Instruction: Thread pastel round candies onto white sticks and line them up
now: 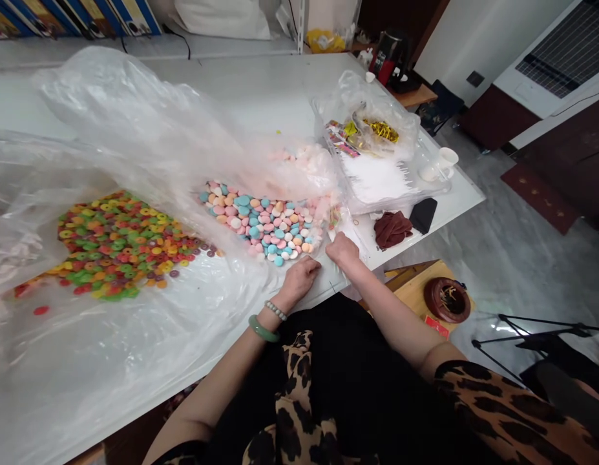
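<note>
My left hand [299, 282], with a green bangle and a beaded bracelet at the wrist, is closed near the table's front edge. Its fingers are curled together, and whatever they may pinch is too small to make out. Just to its right, my right hand [344, 252] makes a fist; its contents are hidden. A small clear packet with coloured bits [334, 218] lies just beyond that fist. Pastel pink, blue and white button-shaped candies [265, 223] lie in a clear plastic bag [309, 166] past my left hand. Colourful ring candies [119, 242] fill another plastic bag [148, 349] farther left.
At the right stands a clear plastic tray [377, 205] with white slips [371, 177] and a bag of gold ties [384, 131]. Near it are a brown cloth [392, 229], a black object [424, 215] and a white cup [447, 157]. Blue binders [134, 16] line the back shelf.
</note>
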Available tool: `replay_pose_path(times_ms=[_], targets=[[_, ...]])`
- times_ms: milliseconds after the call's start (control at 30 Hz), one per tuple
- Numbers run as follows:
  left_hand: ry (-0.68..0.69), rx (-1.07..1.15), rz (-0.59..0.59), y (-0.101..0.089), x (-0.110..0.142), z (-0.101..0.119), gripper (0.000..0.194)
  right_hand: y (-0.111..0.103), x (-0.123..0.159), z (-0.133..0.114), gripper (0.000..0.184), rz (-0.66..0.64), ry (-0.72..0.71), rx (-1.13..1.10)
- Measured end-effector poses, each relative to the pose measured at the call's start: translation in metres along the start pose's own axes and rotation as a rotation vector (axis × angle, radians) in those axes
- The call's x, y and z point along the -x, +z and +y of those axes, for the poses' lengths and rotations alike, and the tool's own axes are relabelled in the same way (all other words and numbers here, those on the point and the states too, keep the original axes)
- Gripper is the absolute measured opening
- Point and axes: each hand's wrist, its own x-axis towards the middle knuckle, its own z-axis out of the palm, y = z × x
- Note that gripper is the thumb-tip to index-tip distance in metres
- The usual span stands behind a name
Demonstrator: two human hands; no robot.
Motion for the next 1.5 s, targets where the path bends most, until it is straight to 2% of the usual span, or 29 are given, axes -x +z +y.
replay_pose_path(times_ms=[100, 267, 433, 533, 600, 667, 767, 833, 900, 1000, 1067, 1133, 1200, 1300, 1400, 1500], targets=[[0.041, 0.04, -0.002, -0.001, -0.001, -0.007, 0.02, -0.011, 0.001, 0.007, 0.014, -0.151, 0.024, -0.254], [0.039, 0.039, 0.015, -0.001, -0.001, -0.009, 0.021, -0.022, 0.026, 0.023, 0.014, -0.361, 0.014, -0.549], [0.048, 0.06, 0.042, -0.002, -0.002, -0.007, 0.019, -0.012, 0.066, 0.05, 0.01, -0.694, 0.13, -1.195], [0.033, 0.098, 0.065, -0.002, -0.003, -0.007, 0.017, -0.005, 0.09, 0.068, 0.004, -0.728, 0.132, -1.357], [-0.011, 0.202, 0.071, -0.002, -0.002, -0.004, 0.015, -0.005, 0.102, 0.076, 0.004, -0.711, 0.055, -1.438], [-0.105, 0.389, 0.07, -0.006, 0.0, 0.003, 0.013, -0.011, 0.108, 0.077, 0.012, -0.706, -0.091, -1.499], [-0.208, 0.665, 0.139, -0.021, 0.008, 0.018, 0.022, -0.024, 0.108, 0.063, 0.017, -0.619, -0.332, -1.509], [-0.175, 0.755, 0.286, -0.038, 0.014, 0.03, 0.028, -0.027, 0.102, 0.044, 0.014, -0.4, -0.466, -1.47], [-0.101, 0.812, 0.476, -0.056, 0.022, 0.043, 0.034, -0.018, 0.093, 0.023, 0.013, -0.159, -0.614, -1.345], [0.057, 0.895, 0.693, -0.078, 0.036, 0.066, 0.042, 0.019, 0.074, 0.0, 0.016, 0.021, -0.818, -1.171], [0.142, 0.873, 0.742, -0.082, 0.046, 0.079, 0.052, 0.052, 0.064, -0.007, 0.017, 0.016, -0.881, -1.055], [0.165, 0.768, 0.704, -0.078, 0.054, 0.087, 0.059, 0.08, 0.058, -0.009, 0.014, 0.0, -0.849, -0.946], [0.124, 0.632, 0.632, -0.07, 0.06, 0.091, 0.055, 0.097, 0.056, -0.008, 0.012, -0.009, -0.866, -0.862], [0.055, 0.554, 0.625, -0.062, 0.066, 0.097, 0.041, 0.103, 0.056, -0.009, 0.011, 0.039, -0.882, -0.815], [0.134, 0.609, 0.75, -0.065, 0.069, 0.106, 0.047, 0.1, 0.056, -0.011, 0.012, 0.075, -0.913, -0.776], [0.186, 0.427, 0.786, -0.072, 0.068, 0.112, 0.044, 0.102, 0.057, -0.011, 0.014, 0.07, -1.032, -0.728]])
